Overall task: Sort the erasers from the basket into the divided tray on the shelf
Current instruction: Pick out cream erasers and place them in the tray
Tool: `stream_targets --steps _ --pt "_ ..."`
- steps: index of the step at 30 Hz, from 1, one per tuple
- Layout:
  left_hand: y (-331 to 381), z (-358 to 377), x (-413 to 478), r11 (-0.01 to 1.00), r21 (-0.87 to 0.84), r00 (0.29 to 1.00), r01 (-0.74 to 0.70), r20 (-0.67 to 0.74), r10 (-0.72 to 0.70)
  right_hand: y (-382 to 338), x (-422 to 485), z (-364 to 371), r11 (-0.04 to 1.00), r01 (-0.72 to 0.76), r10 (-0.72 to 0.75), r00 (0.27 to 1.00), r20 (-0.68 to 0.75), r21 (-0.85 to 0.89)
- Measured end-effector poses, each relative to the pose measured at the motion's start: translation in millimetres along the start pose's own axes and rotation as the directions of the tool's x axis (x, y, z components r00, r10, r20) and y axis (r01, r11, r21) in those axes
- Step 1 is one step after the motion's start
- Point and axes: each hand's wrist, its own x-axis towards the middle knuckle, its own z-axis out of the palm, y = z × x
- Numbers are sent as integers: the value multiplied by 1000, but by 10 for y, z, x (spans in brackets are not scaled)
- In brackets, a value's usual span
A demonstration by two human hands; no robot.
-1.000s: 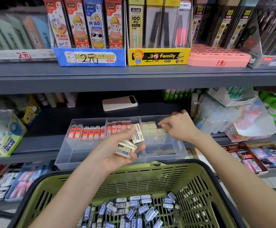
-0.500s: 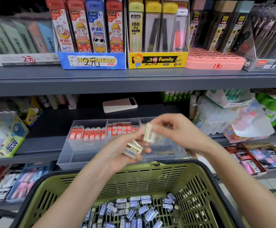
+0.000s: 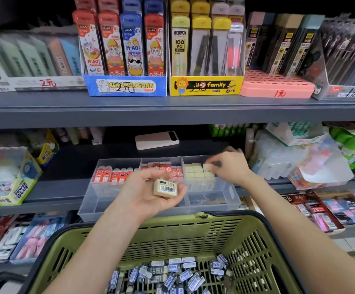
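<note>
A clear divided tray (image 3: 130, 209) sits on the middle shelf. Its back compartments hold red-sleeved erasers (image 3: 117, 176), more red ones (image 3: 168, 168) and cream erasers (image 3: 195, 172). My left hand (image 3: 149, 194) hovers palm-up over the tray's front, holding a cream eraser with a barcode (image 3: 165, 188). My right hand (image 3: 229, 166) reaches into the back right compartment and pinches a cream eraser (image 3: 207, 166) at the stack. Below, a green basket (image 3: 172, 236) holds several blue-and-white sleeved erasers (image 3: 172, 274).
A pink phone (image 3: 157, 140) lies on the shelf behind the tray. A glue box (image 3: 9, 177) stands left, plastic-wrapped packs (image 3: 295, 158) right. The upper shelf carries display boxes of pencil leads (image 3: 206, 85). Lower shelf holds more stationery packs.
My right hand took a cream eraser from my left hand and carried it right and back into the tray's right compartment. My left hand now holds fewer erasers.
</note>
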Motion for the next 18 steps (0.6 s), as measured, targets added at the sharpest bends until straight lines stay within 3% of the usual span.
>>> stream_targets --steps 5,8,10,13,16,18 --pt "11 -35 -29 996 87 998 27 49 -31 -9 69 64 978 116 -85 980 178 -172" --pt "3 -10 -36 990 138 997 18 67 -28 -14 98 66 983 101 -68 976 207 -151" --pt "-17 8 -33 990 141 996 11 88 -23 -38 28 19 986 77 -53 986 161 -146" --pt "-60 18 9 994 106 994 22 104 -33 -127 -177 -115 972 93 -106 993 -47 -216" --pt "-79 10 36 996 84 990 6 137 -18 -416 -452 -298 965 204 -172 966 -192 163" --pt "-91 18 59 999 31 987 -20 158 15 -625 -608 -370 945 261 -219 953 -209 199"
